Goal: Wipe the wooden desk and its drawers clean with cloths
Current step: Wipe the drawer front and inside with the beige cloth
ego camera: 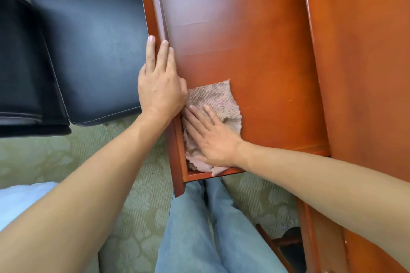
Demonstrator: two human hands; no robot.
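A reddish wooden drawer [255,40] stands pulled out from the desk [366,62], its inside bare. A pinkish-beige cloth [218,99] lies crumpled in the drawer's near left corner. My right hand [213,137] presses flat on the cloth, fingers straight and pointing up-left. My left hand [160,82] rests on the drawer's left side wall [159,11]. Its fingers lie straight along the rim and its thumb is hidden on the inner side.
A black leather chair [88,46] stands close to the drawer's left side. Green patterned carpet [142,201] lies below, with my blue-jeaned legs [199,228] under the drawer's near end. Something white [20,199] shows at the lower left.
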